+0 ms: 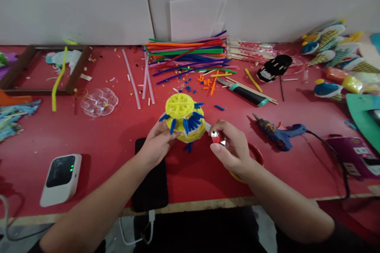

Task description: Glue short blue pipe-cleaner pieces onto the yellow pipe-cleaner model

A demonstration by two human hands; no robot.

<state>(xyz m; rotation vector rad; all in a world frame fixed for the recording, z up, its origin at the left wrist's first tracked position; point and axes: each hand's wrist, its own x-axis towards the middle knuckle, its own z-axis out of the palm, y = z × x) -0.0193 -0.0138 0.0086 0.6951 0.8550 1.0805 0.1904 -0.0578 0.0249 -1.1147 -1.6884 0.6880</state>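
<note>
My left hand (158, 142) is closed round the side of a yellow craft piece (179, 106) made of fuzzy pipe cleaner, with a round spoked top and short blue pipe-cleaner pieces sticking out around it. Just right of it, my right hand (234, 146) grips a small red and silver lighter (218, 137), its metal end towards the craft piece. Partly hidden behind the right wrist lies a red ring-shaped thing (257, 154) with a yellow edge below it. Under the left hand rests a black phone (151, 185).
Coloured pipe cleaners (187, 52) lie at the back. A utility knife (247, 94) and a glue gun (280, 132) with its cord are on the right. At left are a white device (61, 180), a clear flower-shaped tray (99, 102) and a brown frame (78, 72).
</note>
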